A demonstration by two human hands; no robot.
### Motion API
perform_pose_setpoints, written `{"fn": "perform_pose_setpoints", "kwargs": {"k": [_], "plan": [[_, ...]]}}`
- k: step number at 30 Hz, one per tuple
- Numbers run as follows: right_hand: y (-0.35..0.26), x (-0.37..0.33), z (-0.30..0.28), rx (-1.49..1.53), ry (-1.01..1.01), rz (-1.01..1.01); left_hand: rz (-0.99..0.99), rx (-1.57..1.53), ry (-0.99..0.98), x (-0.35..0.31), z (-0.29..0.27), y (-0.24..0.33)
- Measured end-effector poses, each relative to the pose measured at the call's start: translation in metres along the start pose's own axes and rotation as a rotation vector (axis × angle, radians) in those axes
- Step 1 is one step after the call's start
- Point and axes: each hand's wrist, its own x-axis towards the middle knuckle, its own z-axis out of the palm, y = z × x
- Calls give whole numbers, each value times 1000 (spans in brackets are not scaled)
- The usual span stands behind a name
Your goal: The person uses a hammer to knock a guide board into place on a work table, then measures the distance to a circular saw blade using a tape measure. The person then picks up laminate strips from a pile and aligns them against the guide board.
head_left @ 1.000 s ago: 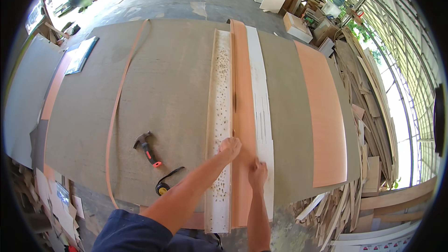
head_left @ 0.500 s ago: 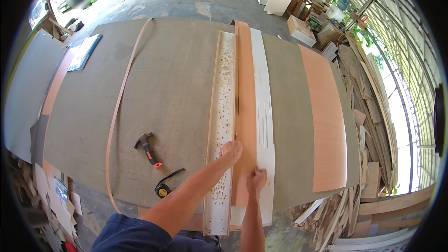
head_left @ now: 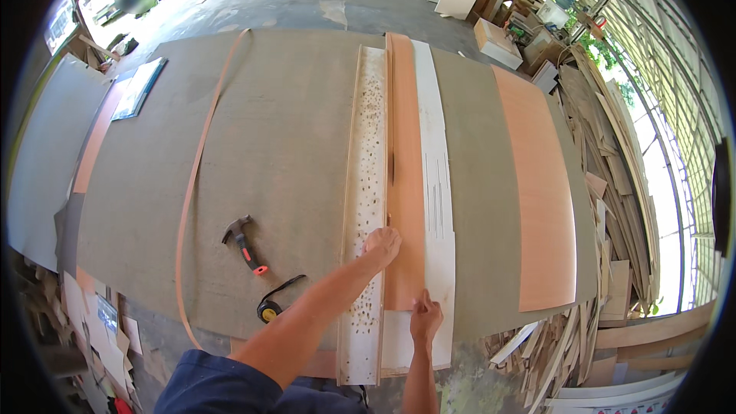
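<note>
An orange wood-grain laminate strip (head_left: 405, 138) lies lengthwise between a long white board with many small dark holes (head_left: 362, 199) and a white panel (head_left: 435, 184). At the strip's left edge, beside the holed board, my left hand (head_left: 382, 247) is closed. A small dark tip shows just beyond its fingers; what it grips is hidden. My right hand (head_left: 426, 318) pinches the strip's near right corner, above the white panel. To the left lie a claw hammer (head_left: 245, 245) with a black and red handle and a black and yellow tape measure (head_left: 269, 310).
All this rests on a large grey-brown sheet (head_left: 299, 107). A narrow orange strip (head_left: 201, 153) curves across its left side, and a wider orange sheet (head_left: 540, 192) lies right. Stacked wood offcuts (head_left: 613, 176) line the right edge. A flat blue-edged packet (head_left: 139, 89) sits far left.
The orange strip has slid away from me, so its near end lies farther off, and its far end looks flatter. My right hand has moved slightly nearer; the left has barely moved.
</note>
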Motion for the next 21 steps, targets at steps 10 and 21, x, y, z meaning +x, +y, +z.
{"fn": "perform_pose_setpoints", "kwargs": {"k": [10, 21], "plan": [[-13, 35, 6, 95, 80, -6, -18, -37, -72, -4, -3, 5], [-73, 199, 63, 35, 115, -99, 92, -141, 5, -33, -38, -6]]}}
